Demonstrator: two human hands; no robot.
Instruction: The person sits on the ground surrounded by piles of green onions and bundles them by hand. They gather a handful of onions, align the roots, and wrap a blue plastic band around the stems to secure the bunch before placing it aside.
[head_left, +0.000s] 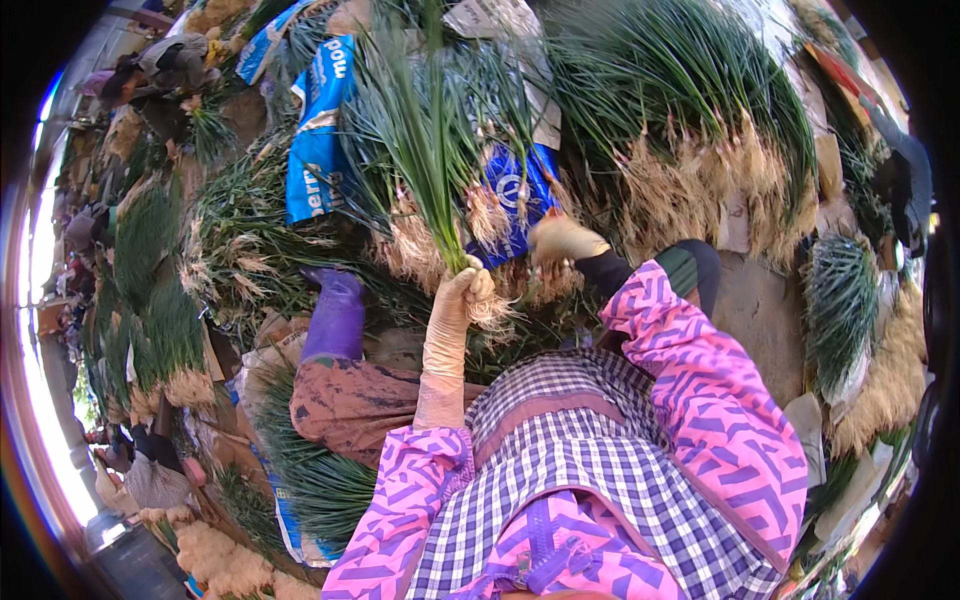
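In my gloved left hand (463, 289) is a bunch of green onions (435, 157), gripped just above its pale roots. The leaves point up and away from me, and the roots hang out below my fist. My gloved right hand (564, 238) is to the right, beside a blue printed plastic bag (517, 195); its fingers are blurred and partly hidden, so a hold on anything cannot be made out. Between and beyond the hands lie loose green onions (487, 214) with reddish-white stems and stringy roots, partly on the bag.
A large pile of green onions (697, 165) lies at the upper right. Leafy trimmings (247, 232) are heaped to the left, near a purple boot (332, 315) and a light-blue bag (319, 142). Other people (157, 465) sit among bundles along the left side.
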